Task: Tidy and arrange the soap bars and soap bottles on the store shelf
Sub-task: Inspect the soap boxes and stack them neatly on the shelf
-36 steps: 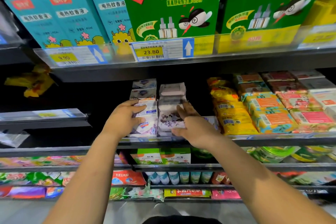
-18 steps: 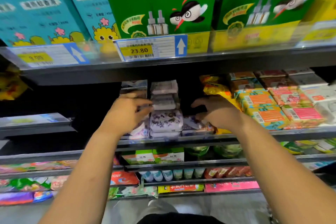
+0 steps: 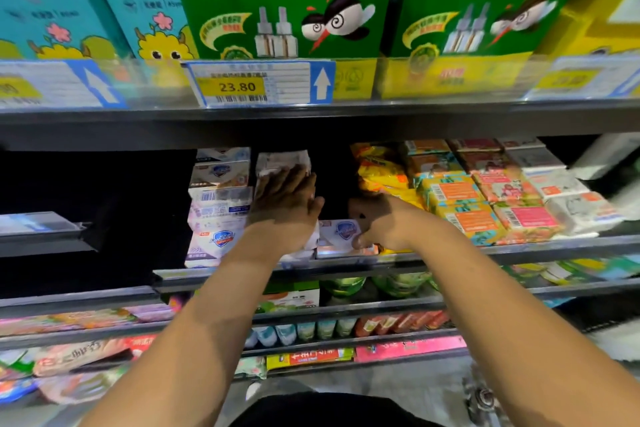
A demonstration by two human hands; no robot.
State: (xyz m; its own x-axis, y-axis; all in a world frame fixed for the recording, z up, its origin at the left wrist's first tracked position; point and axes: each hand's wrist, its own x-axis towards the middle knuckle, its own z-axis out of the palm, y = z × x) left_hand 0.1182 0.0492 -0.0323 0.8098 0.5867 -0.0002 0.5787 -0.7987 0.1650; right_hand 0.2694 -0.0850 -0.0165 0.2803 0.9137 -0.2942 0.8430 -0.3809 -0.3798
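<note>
A stack of white boxed soap bars with blue shield logos (image 3: 219, 208) stands on the middle shelf. Right of it is a stack of pale wrapped soap bars (image 3: 280, 161). My left hand (image 3: 285, 208) lies flat against the front of that wrapped stack, fingers straight, hiding most of it. Low on the shelf to the right lies a white soap box with a shield logo (image 3: 341, 234). My right hand (image 3: 377, 224) grips its right end, thumb at the front edge. Behind that box the shelf space is dark.
Yellow, orange and pink soap packs (image 3: 464, 198) fill the shelf to the right. The shelf above (image 3: 311, 118) carries green and teal mosquito-liquid boxes (image 3: 284, 0) and a 23.80 price tag (image 3: 258, 85). Lower shelves (image 3: 346, 308) hold more packaged goods. Left of the soap is dark.
My left hand has shifted right from the boxed stack onto the wrapped stack. My right hand has dropped lower and taken hold of the low white box. The camera has moved closer.
</note>
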